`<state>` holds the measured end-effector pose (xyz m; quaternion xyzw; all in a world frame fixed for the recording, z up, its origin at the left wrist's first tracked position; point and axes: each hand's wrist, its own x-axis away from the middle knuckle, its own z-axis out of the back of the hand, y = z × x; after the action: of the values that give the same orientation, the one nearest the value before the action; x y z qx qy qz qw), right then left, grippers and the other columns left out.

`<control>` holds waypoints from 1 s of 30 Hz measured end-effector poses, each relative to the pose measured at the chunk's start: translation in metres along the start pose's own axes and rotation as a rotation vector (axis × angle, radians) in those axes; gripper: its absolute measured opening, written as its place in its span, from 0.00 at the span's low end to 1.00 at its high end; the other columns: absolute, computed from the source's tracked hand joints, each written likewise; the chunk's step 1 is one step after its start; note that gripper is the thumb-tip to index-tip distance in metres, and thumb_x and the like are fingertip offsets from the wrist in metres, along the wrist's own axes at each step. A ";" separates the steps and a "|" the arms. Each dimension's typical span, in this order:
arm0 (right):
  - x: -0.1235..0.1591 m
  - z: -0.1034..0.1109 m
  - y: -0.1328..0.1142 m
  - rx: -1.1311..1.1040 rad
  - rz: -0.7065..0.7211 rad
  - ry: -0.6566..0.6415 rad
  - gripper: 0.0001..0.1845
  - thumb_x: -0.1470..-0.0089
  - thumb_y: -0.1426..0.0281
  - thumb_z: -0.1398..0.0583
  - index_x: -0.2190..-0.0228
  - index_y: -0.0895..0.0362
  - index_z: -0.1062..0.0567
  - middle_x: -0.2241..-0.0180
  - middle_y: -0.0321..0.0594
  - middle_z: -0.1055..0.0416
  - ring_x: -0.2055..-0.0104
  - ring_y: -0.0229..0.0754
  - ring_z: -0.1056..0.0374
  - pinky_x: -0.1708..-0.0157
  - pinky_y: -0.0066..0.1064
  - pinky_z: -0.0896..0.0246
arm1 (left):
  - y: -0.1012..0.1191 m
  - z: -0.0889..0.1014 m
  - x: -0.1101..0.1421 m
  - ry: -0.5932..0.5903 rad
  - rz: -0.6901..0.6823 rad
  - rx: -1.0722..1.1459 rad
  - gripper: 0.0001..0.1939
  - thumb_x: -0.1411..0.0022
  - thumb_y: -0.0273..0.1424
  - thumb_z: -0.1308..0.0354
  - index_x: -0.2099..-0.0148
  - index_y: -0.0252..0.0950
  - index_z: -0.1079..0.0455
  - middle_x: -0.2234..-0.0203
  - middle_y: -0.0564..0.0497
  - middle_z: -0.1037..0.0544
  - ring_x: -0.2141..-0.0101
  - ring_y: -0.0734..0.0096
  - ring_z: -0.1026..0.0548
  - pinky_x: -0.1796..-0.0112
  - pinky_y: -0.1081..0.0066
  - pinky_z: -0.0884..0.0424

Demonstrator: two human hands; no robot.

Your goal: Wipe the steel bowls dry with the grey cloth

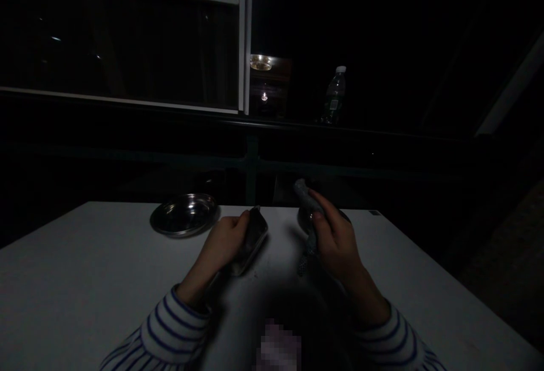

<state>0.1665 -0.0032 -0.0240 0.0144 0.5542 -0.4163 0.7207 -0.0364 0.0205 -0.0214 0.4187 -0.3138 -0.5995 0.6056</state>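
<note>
My left hand [225, 243] is closed on a dark, flat, phone-shaped slab [255, 232] with rounded corners and a paler edge, tilted above the table. My right hand [339, 241] grips a bunched grey cloth [306, 196]; one end sticks up past the fingers and another hangs below the thumb. The two hands are apart, and cloth and slab do not touch. Left of my left hand, a shiny round metal dish [185, 234] rests on the white table [106, 280]. Partly hidden behind my right hand is a second round metal object [303, 219].
A plastic bottle [335, 96] with a white cap stands upright on the dark ledge beyond the table. A window frame [244, 37] rises behind at the left. A small dark patch [374, 213] marks the table's far right corner. The scene is dim.
</note>
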 end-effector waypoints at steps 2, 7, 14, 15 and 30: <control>0.000 0.001 0.001 0.004 0.002 -0.001 0.22 0.42 0.71 0.51 0.46 0.55 0.38 0.47 0.42 0.36 0.46 0.42 0.39 0.49 0.38 0.40 | -0.003 -0.005 0.001 -0.015 -0.022 -0.055 0.23 0.45 0.45 0.50 0.84 0.35 0.32 0.89 0.49 0.30 0.83 0.67 0.32 0.79 0.73 0.47; -0.001 0.003 0.001 0.005 -0.007 0.020 0.21 0.42 0.70 0.52 0.46 0.54 0.38 0.47 0.42 0.36 0.46 0.42 0.39 0.49 0.38 0.40 | -0.008 -0.019 0.007 -0.031 -0.086 -0.120 0.24 0.46 0.48 0.50 0.82 0.37 0.30 0.86 0.47 0.28 0.80 0.63 0.30 0.74 0.71 0.43; -0.004 0.012 0.002 0.038 -0.014 0.071 0.21 0.42 0.69 0.51 0.47 0.54 0.36 0.49 0.42 0.34 0.48 0.44 0.37 0.51 0.39 0.38 | -0.010 -0.042 0.027 -0.149 -0.221 -0.151 0.17 0.46 0.47 0.49 0.72 0.41 0.27 0.75 0.43 0.23 0.68 0.56 0.25 0.56 0.61 0.40; -0.004 0.013 0.002 0.042 -0.016 0.076 0.21 0.42 0.69 0.51 0.47 0.54 0.36 0.49 0.42 0.34 0.48 0.44 0.37 0.52 0.38 0.38 | -0.010 -0.045 0.029 -0.174 -0.232 -0.161 0.16 0.46 0.46 0.48 0.71 0.41 0.27 0.74 0.43 0.23 0.67 0.55 0.25 0.55 0.59 0.40; -0.010 0.012 0.014 -0.184 -0.294 -0.034 0.19 0.45 0.65 0.49 0.53 0.54 0.30 0.52 0.40 0.31 0.49 0.44 0.37 0.50 0.39 0.42 | -0.037 -0.062 0.037 -0.278 -0.350 -0.387 0.20 0.53 0.44 0.41 0.87 0.38 0.39 0.84 0.41 0.28 0.74 0.50 0.25 0.63 0.53 0.35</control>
<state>0.1843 0.0057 -0.0173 -0.1398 0.5738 -0.4649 0.6596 0.0038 -0.0050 -0.0869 0.2570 -0.1965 -0.7953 0.5127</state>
